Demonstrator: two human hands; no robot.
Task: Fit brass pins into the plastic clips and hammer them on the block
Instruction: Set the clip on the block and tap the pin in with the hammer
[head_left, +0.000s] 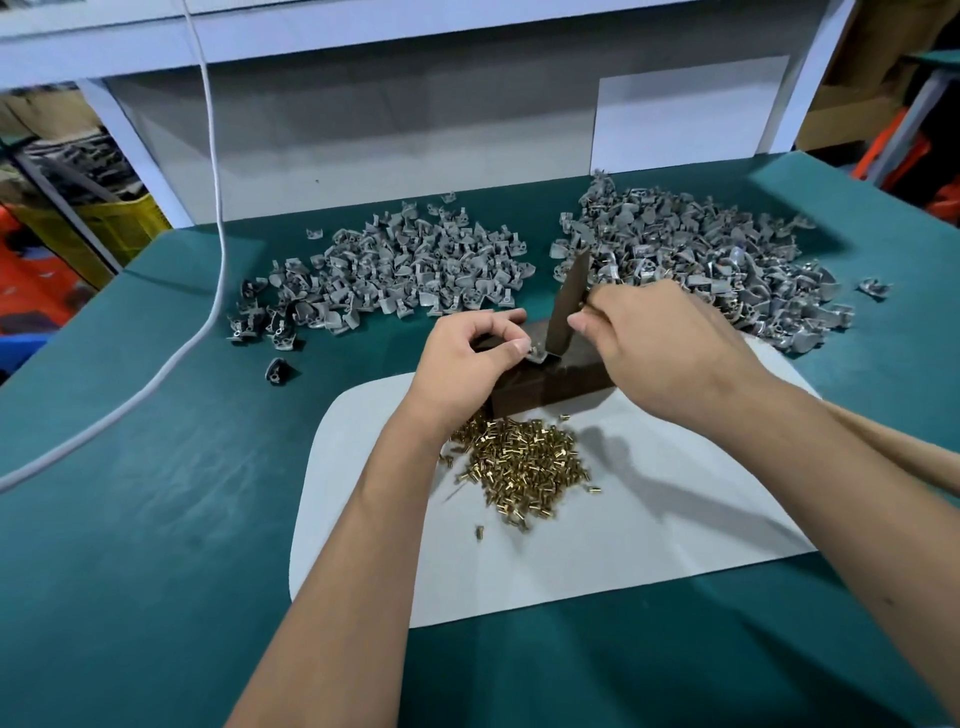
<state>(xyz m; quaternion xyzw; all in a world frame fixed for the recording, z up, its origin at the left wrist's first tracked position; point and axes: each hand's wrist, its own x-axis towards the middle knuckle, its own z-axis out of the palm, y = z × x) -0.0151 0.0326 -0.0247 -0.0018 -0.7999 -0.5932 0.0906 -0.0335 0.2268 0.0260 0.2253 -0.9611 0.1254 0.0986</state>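
Head view: the left hand (470, 358) pinches a grey plastic clip (537, 356) on the dark block (550, 387); the right hand (670, 348) grips a flat metal bar (569, 301) standing on it; brass pins (524, 462) lie just beside the block.

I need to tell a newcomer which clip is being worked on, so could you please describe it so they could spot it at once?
Find the white mat on the green table, then the dark block at its far edge. The clip sits on top of that block, pinched by the left hand. Unlike the piled clips, it lies alone, beside the flat metal bar.

left hand (470, 353) bare | right hand (670, 348) bare | forearms unsleeved (no rings)
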